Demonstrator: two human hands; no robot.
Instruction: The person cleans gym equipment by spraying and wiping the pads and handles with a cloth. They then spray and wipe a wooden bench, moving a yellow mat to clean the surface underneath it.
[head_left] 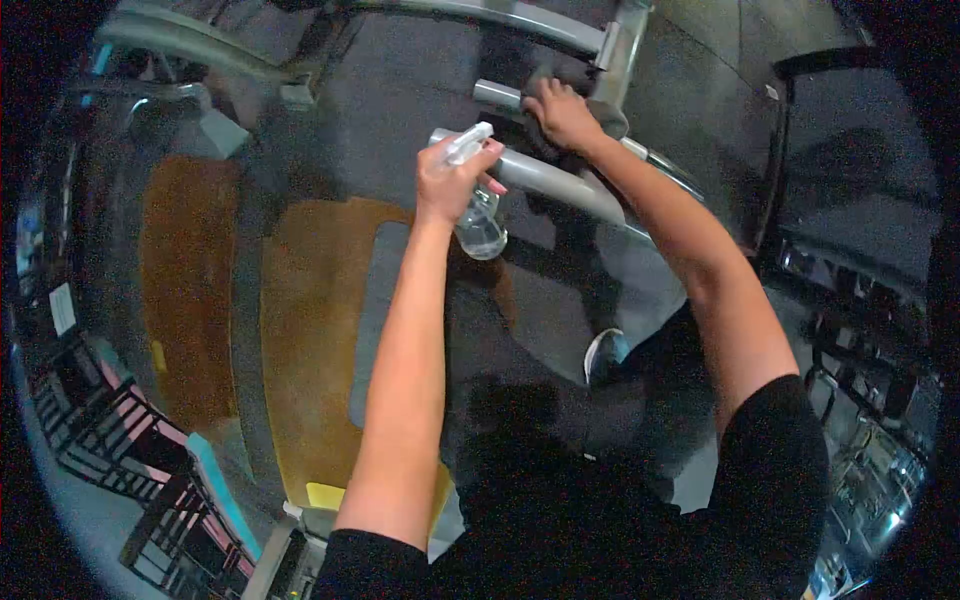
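Observation:
My left hand [452, 178] is closed around the neck of a spray bottle [482, 236], with a white trigger head and a clear body hanging below. Some clear liquid shows in the bottle. Farther forward and to the right, my right hand [568, 117] presses down on what looks like a dark grey cloth [545, 92], blurred and partly hidden under the fingers. That hand lies among the grey metal tubes of an equipment frame. One thick light grey tube [560, 183] runs just below it, and a shorter tube end [496, 94] sticks out to its left.
A long pale rail [560, 27] crosses the top, joining an upright bar [624, 50]. Brown floor panels [320, 300] lie at left. Black racks [160, 480] stand lower left. Dark machinery [850, 170] is on the right, and a shoe [606, 356] shows below the frame.

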